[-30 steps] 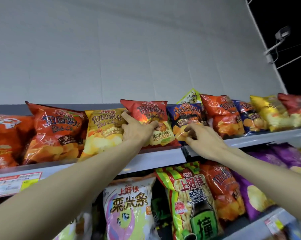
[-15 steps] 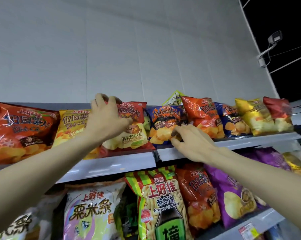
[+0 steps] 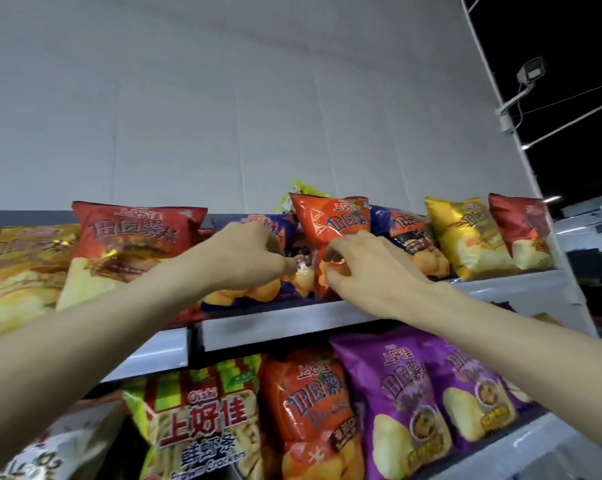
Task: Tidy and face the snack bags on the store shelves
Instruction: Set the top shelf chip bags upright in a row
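Two bare hands are working side by side at the near edge of the upper white metal shelf (image 3: 285, 323). The left hand (image 3: 244, 258) is pinching the front film of a dark blue crinkled foil crisp bag (image 3: 254, 296) between curled fingers (image 3: 285, 265). The right hand (image 3: 372, 275) is pinching the lower left edge of a glossy orange foil crisp bag (image 3: 330, 220) standing just to its right. Both grips are probably serving to part the two touching packs and turn their printed faces forward.

Neighbours are crowding the pair. A red foil bag (image 3: 133, 233) is standing to the left, a second dark blue bag (image 3: 407, 230) is pressing in from the right, and a green-yellow packet (image 3: 303, 188) is poking up behind. Such close packing is leaving little room for sliding either bag sideways. A striped prawn-cracker bag (image 3: 202, 420) and a purple crisp bag (image 3: 403, 403) are standing on the shelf below.
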`<state>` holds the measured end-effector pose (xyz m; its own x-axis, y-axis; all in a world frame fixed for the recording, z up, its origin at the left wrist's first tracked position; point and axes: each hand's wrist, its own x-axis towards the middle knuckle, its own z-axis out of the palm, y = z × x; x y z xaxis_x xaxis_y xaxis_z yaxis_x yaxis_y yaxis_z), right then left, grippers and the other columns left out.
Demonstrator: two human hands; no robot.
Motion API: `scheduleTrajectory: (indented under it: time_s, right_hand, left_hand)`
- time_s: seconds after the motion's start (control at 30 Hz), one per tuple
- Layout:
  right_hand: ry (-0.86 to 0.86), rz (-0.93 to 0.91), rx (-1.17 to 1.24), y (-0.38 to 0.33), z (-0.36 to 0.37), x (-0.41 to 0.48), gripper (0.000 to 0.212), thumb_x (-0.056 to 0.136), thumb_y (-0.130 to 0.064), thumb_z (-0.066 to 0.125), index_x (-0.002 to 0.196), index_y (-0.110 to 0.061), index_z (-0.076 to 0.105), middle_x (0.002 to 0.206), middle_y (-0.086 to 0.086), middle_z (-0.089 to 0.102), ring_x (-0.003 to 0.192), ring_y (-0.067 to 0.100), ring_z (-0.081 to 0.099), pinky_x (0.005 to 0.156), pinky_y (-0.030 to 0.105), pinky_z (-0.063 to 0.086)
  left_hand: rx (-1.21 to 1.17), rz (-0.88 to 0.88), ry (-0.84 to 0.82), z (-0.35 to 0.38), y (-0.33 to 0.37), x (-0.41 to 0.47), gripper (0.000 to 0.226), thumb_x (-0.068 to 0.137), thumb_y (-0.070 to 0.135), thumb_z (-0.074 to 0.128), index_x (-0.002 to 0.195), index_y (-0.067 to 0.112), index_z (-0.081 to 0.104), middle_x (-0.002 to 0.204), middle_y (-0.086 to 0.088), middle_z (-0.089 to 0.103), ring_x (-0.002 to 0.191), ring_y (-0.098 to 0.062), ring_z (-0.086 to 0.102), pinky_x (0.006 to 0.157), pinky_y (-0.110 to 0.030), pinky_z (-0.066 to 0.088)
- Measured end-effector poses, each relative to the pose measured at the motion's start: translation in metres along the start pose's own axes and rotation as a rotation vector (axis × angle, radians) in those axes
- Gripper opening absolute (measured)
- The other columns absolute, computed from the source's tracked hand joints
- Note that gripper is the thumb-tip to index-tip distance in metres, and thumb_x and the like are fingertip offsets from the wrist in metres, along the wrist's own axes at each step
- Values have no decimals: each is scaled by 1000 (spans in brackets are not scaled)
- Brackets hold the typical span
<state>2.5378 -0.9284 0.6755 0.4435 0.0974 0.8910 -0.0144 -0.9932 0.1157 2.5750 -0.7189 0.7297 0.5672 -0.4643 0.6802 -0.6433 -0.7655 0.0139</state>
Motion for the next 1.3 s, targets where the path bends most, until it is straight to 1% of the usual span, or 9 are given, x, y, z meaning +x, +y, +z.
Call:
scheduleTrajectory:
  time_s: [0.17, 0.5, 0.57, 0.7, 0.83, 0.93, 1.1, 1.23, 1.3]
  right_hand:
    - [11, 50, -111, 36, -13, -20, 35, 91, -48, 45, 108, -24, 65, 101, -1, 69, 104, 27, 60, 89, 44, 51]
    - [-32, 279, -178, 117, -3, -35, 31, 92, -44, 55, 116, -25, 63, 118, -1, 69, 112, 27, 60, 82, 39, 46]
    - [-20, 382, -74, 136, 6, -27, 39, 91, -46, 58, 123, -23, 60, 125, 3, 66, 115, 32, 61, 79, 39, 43]
    - [-34, 522, 159, 175, 22, -6, 64, 89, -55, 62, 141, -19, 51, 140, 7, 61, 126, 35, 58, 90, 42, 47]
    - [-90, 564, 346, 211, 38, 9, 82, 82, -76, 63, 143, -22, 50, 139, 4, 63, 129, 33, 58, 98, 42, 49]
    - [-138, 579, 443, 227, 47, 17, 92, 77, -83, 64, 144, -21, 51, 137, 2, 63, 126, 29, 58, 96, 39, 46]
    - [-266, 579, 709, 237, 40, 21, 41, 88, -59, 74, 109, -34, 49, 104, -15, 54, 105, 12, 46, 92, 25, 35]
    - [-369, 594, 745, 259, 50, 27, 115, 40, -87, 83, 130, -19, 64, 125, -2, 67, 115, 18, 61, 100, 35, 46]
    - [-405, 629, 796, 278, 67, 35, 121, 32, -84, 89, 132, -21, 64, 125, -3, 70, 116, 18, 64, 107, 38, 47]
  left_hand:
    - [-22, 70, 4, 32, 30, 13, 39, 87, 51, 71, 111, 20, 74, 94, -1, 74, 95, -26, 68, 91, -39, 57]
    - [-393, -80, 12, 82, 42, 76, 98, 75, 73, 68, 147, 10, 43, 136, -4, 64, 117, -32, 66, 93, -35, 50]
    - [-629, -134, 2, 85, 44, 88, 87, 76, 68, 78, 141, 15, 56, 129, 1, 71, 109, -21, 70, 88, -31, 55]
    - [-900, -210, 20, 97, 61, 103, 48, 87, 46, 84, 125, 21, 68, 104, 10, 74, 87, -6, 69, 57, -16, 50]
    - [-974, -317, 191, 115, 65, 125, 126, 36, 80, 95, 140, 20, 58, 117, 4, 76, 98, -20, 76, 83, -38, 64]
    - [-1029, -366, 236, 120, 61, 136, 143, 24, 76, 99, 146, 19, 50, 120, 0, 75, 99, -27, 77, 87, -48, 64]
    - [-1072, -406, 243, 116, 68, 133, 127, 39, 60, 104, 146, 17, 49, 116, -4, 75, 93, -28, 78, 64, -38, 64]
    - [-1078, -390, 245, 116, 76, 126, 93, 51, 49, 103, 130, 17, 65, 103, -4, 81, 85, -27, 80, 68, -39, 64]
    - [-1078, -357, 270, 113, 83, 121, 64, 61, 39, 101, 115, 18, 74, 88, 0, 82, 74, -22, 81, 65, -35, 63]
